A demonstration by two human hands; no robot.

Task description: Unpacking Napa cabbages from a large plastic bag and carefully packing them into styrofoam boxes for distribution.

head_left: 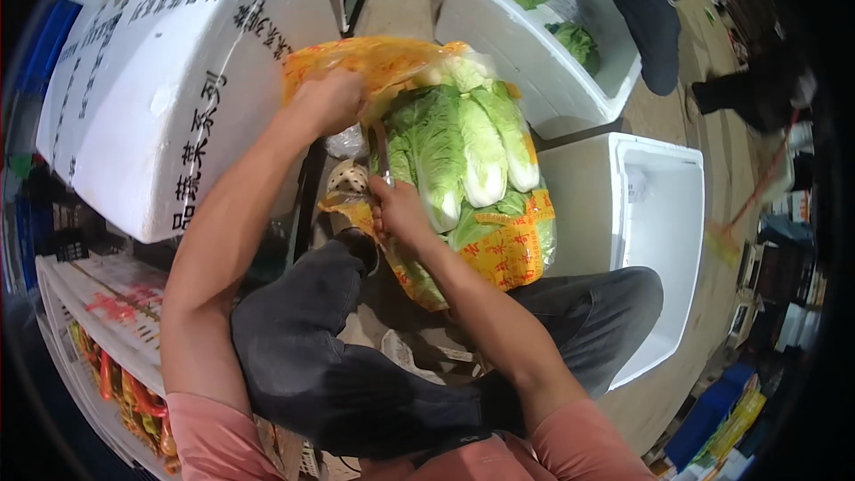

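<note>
Several napa cabbages (481, 147) lie in a yellow and orange printed plastic bag (508, 245), cut or pulled wide at the top. My left hand (329, 102) is closed on the bag's far left edge, holding the film up. Along the bag's left side, my right hand (401, 214) grips a knife (381, 147) whose narrow, slightly curved blade points away from me. The blade lies against the cabbages' left side and the torn film. Part of its handle is hidden by my fingers.
A large white foam box (191, 80) stands at left, above a crate of red peppers (125, 401). Two open foam boxes stand at right, one with leafy greens (574, 40) and the nearer one (614, 214) beside my knee. At far right is another person's dark shoe (712, 98).
</note>
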